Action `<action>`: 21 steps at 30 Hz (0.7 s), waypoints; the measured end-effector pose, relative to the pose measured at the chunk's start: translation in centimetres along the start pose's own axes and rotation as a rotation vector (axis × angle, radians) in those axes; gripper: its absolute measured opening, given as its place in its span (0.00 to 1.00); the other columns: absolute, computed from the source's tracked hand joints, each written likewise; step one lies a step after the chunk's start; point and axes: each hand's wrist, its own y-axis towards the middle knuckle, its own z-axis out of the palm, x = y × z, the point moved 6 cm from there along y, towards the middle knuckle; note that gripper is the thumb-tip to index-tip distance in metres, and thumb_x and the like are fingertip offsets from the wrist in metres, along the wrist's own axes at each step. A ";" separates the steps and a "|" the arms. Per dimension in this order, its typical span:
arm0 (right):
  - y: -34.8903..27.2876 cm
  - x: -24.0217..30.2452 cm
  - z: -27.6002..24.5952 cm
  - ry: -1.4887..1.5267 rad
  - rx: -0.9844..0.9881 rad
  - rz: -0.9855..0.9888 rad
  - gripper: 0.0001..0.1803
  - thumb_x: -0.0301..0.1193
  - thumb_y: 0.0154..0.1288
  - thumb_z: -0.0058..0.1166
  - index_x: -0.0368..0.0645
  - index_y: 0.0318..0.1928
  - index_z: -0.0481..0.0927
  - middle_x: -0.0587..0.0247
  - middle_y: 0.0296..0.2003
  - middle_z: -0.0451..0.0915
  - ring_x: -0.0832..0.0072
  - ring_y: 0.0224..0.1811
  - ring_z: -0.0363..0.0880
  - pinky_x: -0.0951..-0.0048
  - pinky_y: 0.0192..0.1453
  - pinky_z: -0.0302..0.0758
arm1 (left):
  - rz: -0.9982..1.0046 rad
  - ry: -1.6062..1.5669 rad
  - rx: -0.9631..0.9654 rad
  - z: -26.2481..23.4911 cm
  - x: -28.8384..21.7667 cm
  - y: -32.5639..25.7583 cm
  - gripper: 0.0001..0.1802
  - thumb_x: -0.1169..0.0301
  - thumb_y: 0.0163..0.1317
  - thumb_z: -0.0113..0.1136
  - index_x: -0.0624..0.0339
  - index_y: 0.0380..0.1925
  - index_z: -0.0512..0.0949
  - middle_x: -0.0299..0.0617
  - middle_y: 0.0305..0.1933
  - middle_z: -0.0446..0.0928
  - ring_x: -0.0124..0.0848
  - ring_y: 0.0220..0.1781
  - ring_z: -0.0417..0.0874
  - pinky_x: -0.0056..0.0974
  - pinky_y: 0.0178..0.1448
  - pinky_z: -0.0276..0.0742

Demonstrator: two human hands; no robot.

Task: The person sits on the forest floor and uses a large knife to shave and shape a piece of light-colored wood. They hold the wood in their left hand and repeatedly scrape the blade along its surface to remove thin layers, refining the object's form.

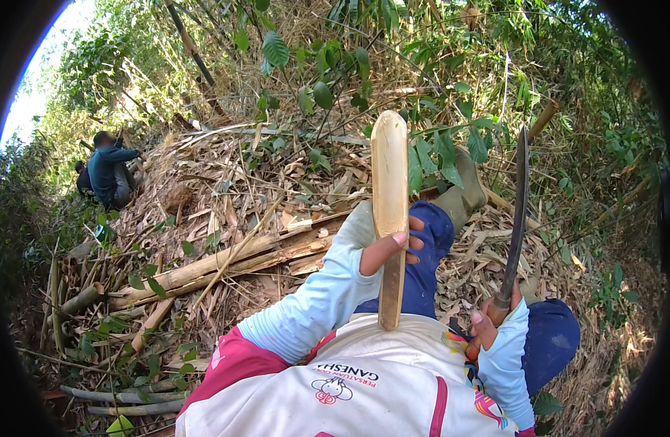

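My left hand (391,252) is closed round the narrow lower part of a carved bamboo scoop (390,164). The scoop stands nearly upright in front of my chest, its pale, rounded, broad end up and its narrow brownish end down. In my right hand (493,321), at the right side of my body, is a machete (522,193). My fingers wrap its wooden handle (498,311), and the long, dark, slightly curved blade points upward. Blade and scoop are apart.
A split bamboo pole (204,273) lies across the slope to my left, among dry leaves and chips (226,186). My boot (462,191) rests ahead. Leafy stems (448,149) hang near the scoop. A person (110,171) in dark green sits far left, with another figure partly hidden behind.
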 end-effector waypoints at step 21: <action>-1.7 2.0 -1.8 -0.371 0.269 -0.392 0.37 0.45 0.65 0.57 0.43 0.69 0.61 0.66 0.24 0.71 0.80 0.20 0.69 0.78 0.26 0.68 | 0.218 0.263 -0.069 1.2 -2.3 -0.5 0.36 0.68 0.60 0.63 0.64 0.64 0.57 0.42 0.45 0.75 0.26 0.43 0.76 0.30 0.46 0.75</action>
